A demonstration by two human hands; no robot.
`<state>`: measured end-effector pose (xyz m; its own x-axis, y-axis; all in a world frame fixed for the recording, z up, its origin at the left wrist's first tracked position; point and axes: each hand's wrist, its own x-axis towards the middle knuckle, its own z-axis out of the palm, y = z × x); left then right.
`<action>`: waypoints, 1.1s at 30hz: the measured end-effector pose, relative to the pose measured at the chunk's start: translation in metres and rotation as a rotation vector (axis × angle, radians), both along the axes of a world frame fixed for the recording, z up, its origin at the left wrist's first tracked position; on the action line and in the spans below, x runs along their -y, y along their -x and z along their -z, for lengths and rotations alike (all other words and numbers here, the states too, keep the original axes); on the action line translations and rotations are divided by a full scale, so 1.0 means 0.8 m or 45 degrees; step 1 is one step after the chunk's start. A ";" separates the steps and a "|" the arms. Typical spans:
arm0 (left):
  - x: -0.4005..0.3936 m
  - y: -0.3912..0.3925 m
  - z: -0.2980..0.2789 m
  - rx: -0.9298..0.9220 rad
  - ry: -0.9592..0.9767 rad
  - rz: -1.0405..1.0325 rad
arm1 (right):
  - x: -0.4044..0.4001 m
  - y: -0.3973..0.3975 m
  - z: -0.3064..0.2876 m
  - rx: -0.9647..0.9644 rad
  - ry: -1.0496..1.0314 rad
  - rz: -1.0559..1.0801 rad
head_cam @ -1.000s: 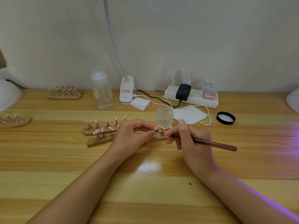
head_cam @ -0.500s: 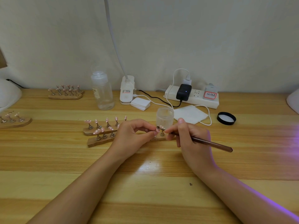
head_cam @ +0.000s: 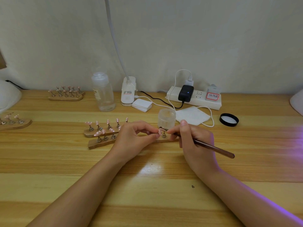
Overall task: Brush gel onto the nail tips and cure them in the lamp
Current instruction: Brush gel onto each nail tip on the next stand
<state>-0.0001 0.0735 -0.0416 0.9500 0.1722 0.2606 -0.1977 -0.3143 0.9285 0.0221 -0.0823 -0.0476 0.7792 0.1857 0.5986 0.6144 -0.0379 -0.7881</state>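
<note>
A wooden holder strip [head_cam: 96,143] with pink nail tips on metal stands lies at the table's middle; a second strip [head_cam: 91,134] lies just behind it. My left hand [head_cam: 133,141] pinches a pink nail tip [head_cam: 159,131] on the front strip. My right hand [head_cam: 196,145] grips a brown gel brush [head_cam: 213,147], its bristle end touching that tip. An open frosted gel jar [head_cam: 166,117] stands right behind the hands. White lamp housings sit at the far left [head_cam: 8,97] and far right [head_cam: 297,102] edges.
A clear bottle [head_cam: 103,92], a clip lamp base [head_cam: 128,91], folded wipes [head_cam: 141,104], a white pad [head_cam: 192,115], a power strip [head_cam: 194,99] with cords and a black lid [head_cam: 229,119] stand at the back. More nail strips lie at the back left [head_cam: 65,94] and left edge [head_cam: 14,122].
The brush handle has dipped slightly lower and its bristle end has shifted a little on the tip. My left hand keeps its pinch in the same place.
</note>
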 end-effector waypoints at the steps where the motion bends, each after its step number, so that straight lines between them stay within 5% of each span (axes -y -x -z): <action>1: 0.000 0.000 0.000 0.002 -0.004 0.002 | -0.001 0.000 0.000 -0.011 0.007 0.002; 33: 0.001 0.002 -0.002 0.005 -0.009 -0.013 | 0.002 0.002 -0.001 -0.064 -0.015 -0.015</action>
